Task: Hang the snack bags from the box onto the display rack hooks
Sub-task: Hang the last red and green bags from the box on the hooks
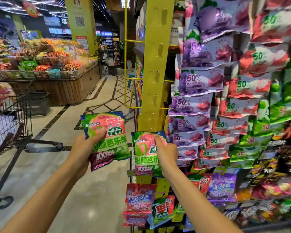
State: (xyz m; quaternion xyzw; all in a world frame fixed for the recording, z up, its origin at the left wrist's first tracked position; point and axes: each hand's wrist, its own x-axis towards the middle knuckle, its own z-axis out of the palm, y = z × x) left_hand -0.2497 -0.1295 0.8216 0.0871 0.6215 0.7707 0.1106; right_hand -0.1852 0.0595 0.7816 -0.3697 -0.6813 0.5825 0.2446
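Note:
My left hand [84, 145] grips a green and pink snack bag [107, 140] by its left side, thumb across the front, held out over the aisle floor. My right hand [165, 152] pinches a second, matching snack bag [143, 157] near its top right corner, just in front of the yellow upright post [155, 64] of the display rack. To the right of the post, the rack [225, 98] is covered with overlapping purple, red and green bags on hooks. No box is in view.
A black wire shopping cart [12, 118] stands at the left, partly cut off. A wooden candy bin island [60, 84] fills the back left. More bags [139, 202] hang low on the post below my hands. Tiled aisle floor lies between.

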